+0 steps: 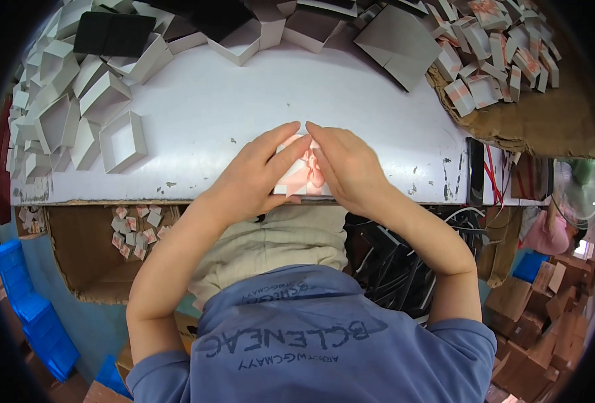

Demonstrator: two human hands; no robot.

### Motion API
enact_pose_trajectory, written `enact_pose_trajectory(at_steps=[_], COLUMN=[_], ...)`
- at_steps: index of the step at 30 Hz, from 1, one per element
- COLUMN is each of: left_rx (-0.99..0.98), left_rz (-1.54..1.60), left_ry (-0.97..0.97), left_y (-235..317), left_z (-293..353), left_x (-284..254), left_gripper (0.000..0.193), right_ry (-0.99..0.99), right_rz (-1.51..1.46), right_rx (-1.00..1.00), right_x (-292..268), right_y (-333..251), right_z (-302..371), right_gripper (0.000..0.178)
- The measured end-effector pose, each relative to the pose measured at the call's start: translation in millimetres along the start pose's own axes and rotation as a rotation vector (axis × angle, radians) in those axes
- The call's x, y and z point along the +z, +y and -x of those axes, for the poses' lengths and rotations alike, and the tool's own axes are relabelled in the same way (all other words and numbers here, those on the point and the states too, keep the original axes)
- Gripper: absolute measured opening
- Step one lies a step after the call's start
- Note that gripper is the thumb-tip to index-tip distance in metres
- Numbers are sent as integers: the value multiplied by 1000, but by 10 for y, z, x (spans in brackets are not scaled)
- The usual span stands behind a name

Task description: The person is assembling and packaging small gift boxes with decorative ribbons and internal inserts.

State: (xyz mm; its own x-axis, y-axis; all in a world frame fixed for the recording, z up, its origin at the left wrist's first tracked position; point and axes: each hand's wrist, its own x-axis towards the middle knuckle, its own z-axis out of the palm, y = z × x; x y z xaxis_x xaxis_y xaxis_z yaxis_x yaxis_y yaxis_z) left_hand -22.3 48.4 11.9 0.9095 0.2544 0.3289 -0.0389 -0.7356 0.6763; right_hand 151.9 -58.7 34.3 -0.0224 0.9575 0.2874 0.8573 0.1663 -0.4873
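Observation:
At the front edge of the white table, a small white gift box [309,176] with a pink ribbon and bow sits between my two hands. My left hand [254,171] grips its left side, the thumb across the top beside the ribbon and fingertips showing below the front edge. Cupped along the right side, my right hand [351,164] presses its fingers together against the box. The fingertips of both hands almost meet at the far side. My fingers cover the box's sides and far end.
Open white boxes [124,142] pile up at the left and back, some with black lids [114,33]. A cardboard tray [512,124] of ribboned boxes lies at the far right. Below the table edge, a carton [89,262] holds small ribboned pieces. Brown cartons [512,299] stack at lower right.

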Motion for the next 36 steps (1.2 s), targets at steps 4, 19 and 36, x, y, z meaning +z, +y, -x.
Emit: enact_pose_trajectory(at_steps=[4,19,36], left_rx=[-20,-640,-816], left_rz=[-238,221,-604], left_ry=[-13,71,555], left_y=[69,370,-503], left_z=[0,1161,1029], left_x=[-49,-273,-760], left_gripper=[85,45,33], right_ry=[54,-922,196], right_rz=[-44,-165,502], right_rx=[-95,-87,230], right_x=[-10,154,-600], right_y=[-25,-531,1283], right_z=[173,-221,-387], right_gripper=[66,51,50])
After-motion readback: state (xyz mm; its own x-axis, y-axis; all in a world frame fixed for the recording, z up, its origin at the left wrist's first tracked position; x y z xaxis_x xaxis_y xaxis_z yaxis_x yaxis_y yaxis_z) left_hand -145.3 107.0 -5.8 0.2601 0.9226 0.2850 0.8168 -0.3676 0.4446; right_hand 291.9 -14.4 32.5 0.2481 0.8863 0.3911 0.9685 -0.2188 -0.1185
